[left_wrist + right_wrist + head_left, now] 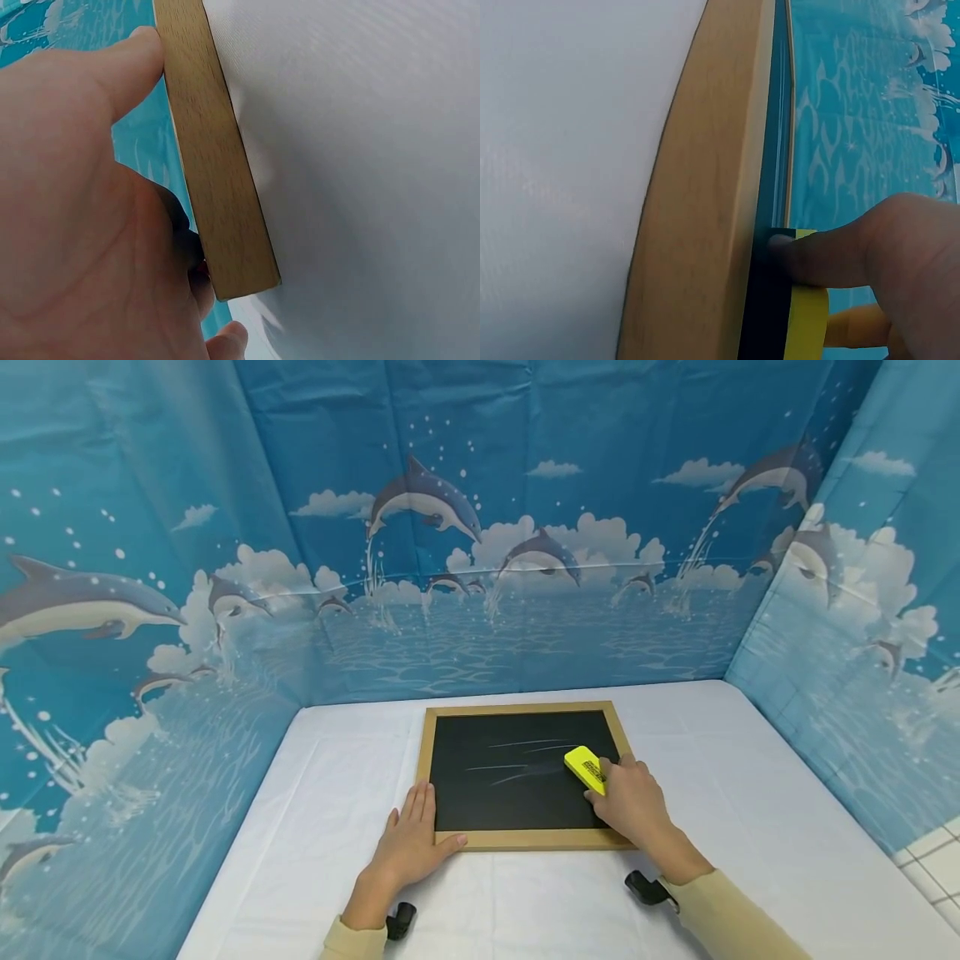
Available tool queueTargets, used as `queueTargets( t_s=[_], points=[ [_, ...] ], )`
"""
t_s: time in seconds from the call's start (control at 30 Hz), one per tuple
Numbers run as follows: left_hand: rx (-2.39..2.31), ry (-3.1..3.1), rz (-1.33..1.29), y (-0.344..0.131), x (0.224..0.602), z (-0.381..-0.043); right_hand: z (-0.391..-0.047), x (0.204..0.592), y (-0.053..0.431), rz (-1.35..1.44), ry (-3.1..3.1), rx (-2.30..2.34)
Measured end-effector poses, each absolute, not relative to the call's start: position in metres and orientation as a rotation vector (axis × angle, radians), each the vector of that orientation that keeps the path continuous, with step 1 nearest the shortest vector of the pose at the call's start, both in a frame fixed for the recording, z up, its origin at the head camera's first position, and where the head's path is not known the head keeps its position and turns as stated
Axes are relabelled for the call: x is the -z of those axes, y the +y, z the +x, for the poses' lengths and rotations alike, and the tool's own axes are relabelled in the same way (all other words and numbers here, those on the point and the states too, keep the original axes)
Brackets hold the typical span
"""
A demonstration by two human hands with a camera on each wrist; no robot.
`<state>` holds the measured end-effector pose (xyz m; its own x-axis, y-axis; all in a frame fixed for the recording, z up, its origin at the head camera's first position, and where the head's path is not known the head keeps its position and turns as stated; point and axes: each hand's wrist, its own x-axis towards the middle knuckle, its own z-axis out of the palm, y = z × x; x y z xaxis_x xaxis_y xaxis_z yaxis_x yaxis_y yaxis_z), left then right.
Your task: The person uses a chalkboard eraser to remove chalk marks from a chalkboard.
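Note:
A small blackboard (517, 802) with a light wooden frame (427, 743) lies on the white table. Several thin white chalk lines (495, 767) run across its dark surface, with a faint smudge at the right end. My right hand (633, 797) grips a yellow chalkboard eraser (583, 767) on the right part of the board; in the right wrist view the dark felt of the eraser (808, 322) faces the board. My left hand (411, 843) rests on the lower left corner of the frame, fingers straight along the left side, thumb on the bottom edge.
The white tablecloth (337, 777) spreads around the board. Behind and at both sides hang blue curtains (525, 635) printed with dolphins and clouds. Black wrist devices (647, 888) sit under both wrists. White tiles (933, 868) show at the far right.

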<state>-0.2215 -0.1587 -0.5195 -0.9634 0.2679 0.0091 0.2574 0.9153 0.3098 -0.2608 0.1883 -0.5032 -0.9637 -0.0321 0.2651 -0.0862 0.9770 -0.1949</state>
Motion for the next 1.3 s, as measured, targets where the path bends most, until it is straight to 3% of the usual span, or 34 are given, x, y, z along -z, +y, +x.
queueTargets(
  t_s=[0.5,0.9,1.1,1.3],
  points=[
    [-0.467,3.029,0.394,-0.158,0.524,-0.223,-0.260,0.500,0.152,0.401,-2.865,-0.237],
    [-0.452,3.048,0.373,-0.158,0.523,-0.224,-0.264,0.496,0.091,0.653,-2.838,-0.243],
    [-0.442,3.041,0.365,-0.159,0.518,-0.222,-0.260,0.493,0.075,0.587,-2.867,-0.206],
    [-0.465,3.062,0.416,-0.160,0.519,-0.221,-0.262,0.495,0.093,0.425,-2.911,-0.161]
  ],
)
